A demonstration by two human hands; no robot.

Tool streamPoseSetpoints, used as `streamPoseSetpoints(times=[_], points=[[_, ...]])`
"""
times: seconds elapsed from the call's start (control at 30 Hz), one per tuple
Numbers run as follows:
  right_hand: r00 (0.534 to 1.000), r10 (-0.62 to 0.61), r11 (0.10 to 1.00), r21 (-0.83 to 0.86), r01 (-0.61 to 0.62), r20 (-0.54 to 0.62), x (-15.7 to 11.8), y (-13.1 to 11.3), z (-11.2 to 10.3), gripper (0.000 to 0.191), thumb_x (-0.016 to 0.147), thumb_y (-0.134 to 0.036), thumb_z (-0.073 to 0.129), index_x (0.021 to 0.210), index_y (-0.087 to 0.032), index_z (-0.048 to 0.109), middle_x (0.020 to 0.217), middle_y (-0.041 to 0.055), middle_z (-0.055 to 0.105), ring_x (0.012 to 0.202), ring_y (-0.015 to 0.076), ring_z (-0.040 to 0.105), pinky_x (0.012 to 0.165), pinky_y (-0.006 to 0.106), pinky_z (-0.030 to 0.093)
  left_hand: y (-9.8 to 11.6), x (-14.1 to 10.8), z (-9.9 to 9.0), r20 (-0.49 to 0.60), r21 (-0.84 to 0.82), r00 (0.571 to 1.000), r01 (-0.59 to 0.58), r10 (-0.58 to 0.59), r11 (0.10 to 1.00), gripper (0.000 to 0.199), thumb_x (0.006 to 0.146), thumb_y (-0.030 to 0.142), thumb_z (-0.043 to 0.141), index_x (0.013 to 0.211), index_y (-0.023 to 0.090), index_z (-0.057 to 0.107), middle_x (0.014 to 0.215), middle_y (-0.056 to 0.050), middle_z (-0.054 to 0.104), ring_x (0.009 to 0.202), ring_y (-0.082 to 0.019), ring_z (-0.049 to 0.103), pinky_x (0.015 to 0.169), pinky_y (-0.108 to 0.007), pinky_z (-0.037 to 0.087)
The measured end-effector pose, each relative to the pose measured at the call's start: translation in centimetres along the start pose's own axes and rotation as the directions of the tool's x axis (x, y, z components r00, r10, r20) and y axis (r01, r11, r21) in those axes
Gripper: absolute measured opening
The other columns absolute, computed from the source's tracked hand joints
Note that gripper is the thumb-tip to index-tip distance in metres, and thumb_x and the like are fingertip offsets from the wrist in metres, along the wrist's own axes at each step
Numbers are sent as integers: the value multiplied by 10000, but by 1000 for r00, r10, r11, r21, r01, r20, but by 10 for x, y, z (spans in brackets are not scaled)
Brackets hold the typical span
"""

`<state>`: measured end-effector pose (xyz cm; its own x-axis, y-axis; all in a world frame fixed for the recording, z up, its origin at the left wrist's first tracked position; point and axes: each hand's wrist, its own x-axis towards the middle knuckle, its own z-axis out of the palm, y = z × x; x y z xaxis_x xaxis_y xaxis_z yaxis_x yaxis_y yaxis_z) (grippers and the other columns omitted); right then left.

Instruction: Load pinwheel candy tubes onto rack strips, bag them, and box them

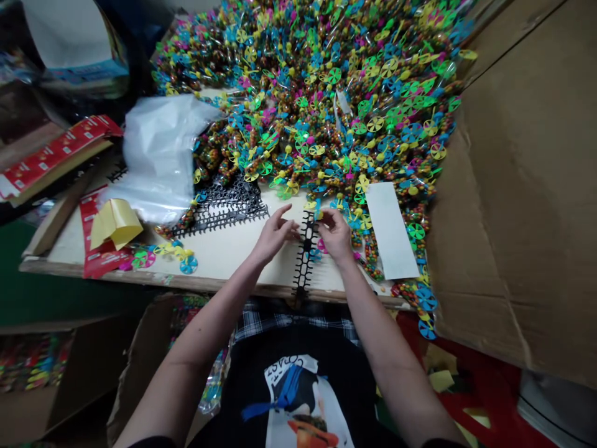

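Observation:
A black plastic strip with rows of prongs along both sides lies lengthwise in front of me, its near end at the table's edge. At its far end my right hand pinches a small blue and yellow plastic piece; the rest of that piece is hidden by the fingers. Left of the strip is my left hand, fingers apart, with nothing visible in it. Beyond both hands rises a large heap of candy tubes with coloured fan wheels.
More black strips are piled at left, beside clear plastic bags. A folded yellow card rests on red packaging. At right are a white card and a tall cardboard box. The wooden table edge runs before me.

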<state>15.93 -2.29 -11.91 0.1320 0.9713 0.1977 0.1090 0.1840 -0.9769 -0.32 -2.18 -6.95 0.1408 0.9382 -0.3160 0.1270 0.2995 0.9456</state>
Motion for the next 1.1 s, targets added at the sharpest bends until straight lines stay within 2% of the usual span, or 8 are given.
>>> streamPoseSetpoints(times=[0.07,0.13,0.27,0.63,0.77,0.87,1.0,1.1], points=[[998,21,998,64,-17,-53,3,4,-5,257,709,-288,626,954,-235,567,919,13,660,855,160,641,822,324,544,-2,2,-9,33,388,980,-192,195,901,402,808,112,493,1197,180,569,914,-68,654,843,-178,626,790,-340,489],[997,32,996,86,-25,-75,5,6,-9,262,700,-297,621,946,-233,557,915,15,659,864,166,642,840,338,542,-3,4,-14,199,698,930,-356,308,622,366,766,50,503,1068,195,649,1041,-94,635,985,-225,579,865,-379,447],[998,62,995,85,-59,-30,5,7,-11,270,689,-284,608,948,-238,553,920,20,651,868,171,637,835,351,544,0,8,-16,473,839,848,-516,239,173,374,791,17,443,1029,210,657,1010,-90,623,1005,-234,530,832,-345,418],[998,61,991,117,-62,6,3,5,-8,277,682,-310,624,938,-238,547,911,16,646,858,159,635,831,335,541,25,39,-29,558,829,823,-557,105,-47,280,815,20,396,858,105,659,906,-139,594,823,-220,569,717,-322,408],[998,65,987,149,-63,-12,3,4,-9,262,674,-295,626,917,-237,549,891,9,649,837,155,641,810,327,546,31,51,-34,488,861,845,-507,218,41,210,805,40,448,775,139,631,839,-118,617,851,-238,565,743,-340,393],[997,64,986,158,-57,-37,3,3,-7,272,665,-295,640,915,-234,550,877,9,649,830,158,643,813,334,547,28,52,-32,284,846,889,-409,359,342,88,761,89,566,753,175,581,756,-60,609,781,-210,561,721,-315,395],[997,82,988,130,-82,5,0,1,2,258,680,-308,641,910,-230,553,877,14,659,818,161,648,796,336,553,9,40,-11,-31,430,929,-320,368,844,186,687,192,680,691,199,495,659,22,555,628,-132,521,607,-232,397],[996,82,990,112,-85,28,-4,-1,9,251,684,-308,646,905,-226,558,883,22,664,812,162,650,788,329,552,-8,26,9,-182,132,939,-271,292,953,166,666,164,644,683,193,481,650,45,528,596,-99,497,576,-198,397]])
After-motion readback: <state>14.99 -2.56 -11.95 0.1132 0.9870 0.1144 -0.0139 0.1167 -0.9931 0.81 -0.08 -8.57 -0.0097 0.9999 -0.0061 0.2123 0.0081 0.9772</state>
